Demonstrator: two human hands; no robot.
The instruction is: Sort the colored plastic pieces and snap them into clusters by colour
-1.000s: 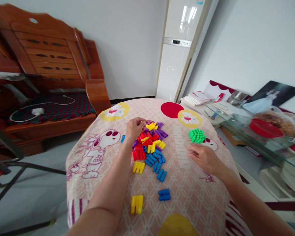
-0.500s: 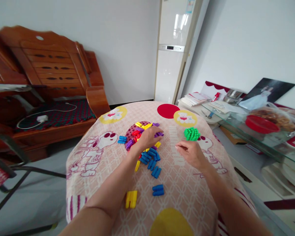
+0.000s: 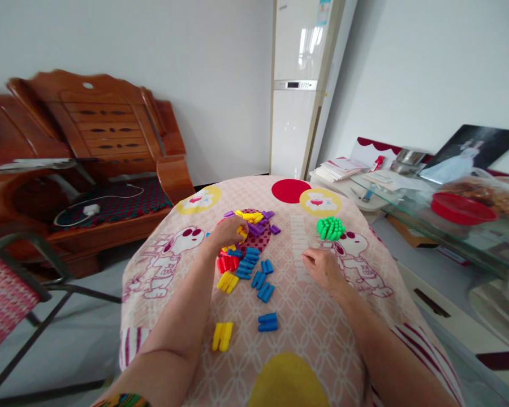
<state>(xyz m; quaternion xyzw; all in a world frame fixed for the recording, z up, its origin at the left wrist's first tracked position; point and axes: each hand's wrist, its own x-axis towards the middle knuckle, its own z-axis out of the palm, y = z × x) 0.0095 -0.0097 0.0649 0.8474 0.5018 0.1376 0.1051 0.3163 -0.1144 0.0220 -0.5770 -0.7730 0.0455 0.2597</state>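
My left hand (image 3: 227, 233) is at the left side of a pile of coloured plastic building blocks, fingers curled down around a yellow block (image 3: 241, 230). Purple blocks (image 3: 257, 229) lie to its right, and red blocks (image 3: 228, 263) lie below it. Several blue blocks (image 3: 248, 261) trail from the pile toward me. My right hand (image 3: 320, 264) rests closed on the tablecloth, its fingers folded in; whether anything is inside is hidden. Just beyond it sits a green knobbly cluster of pieces (image 3: 331, 228), apart from the hand.
The round table wears a patterned cloth (image 3: 237, 376). Two loose blocks lie near me, one yellow (image 3: 223, 337) and one blue (image 3: 267, 322). To the right is a glass-topped side table with a red bowl (image 3: 462, 208). A wooden bench (image 3: 106, 130) and a chair (image 3: 8, 294) stand left.
My left hand has moved left across the pile, from its right part to its left side. Yellow and red blocks now lie nearer me, left of the blue ones. My right hand is nearly still.
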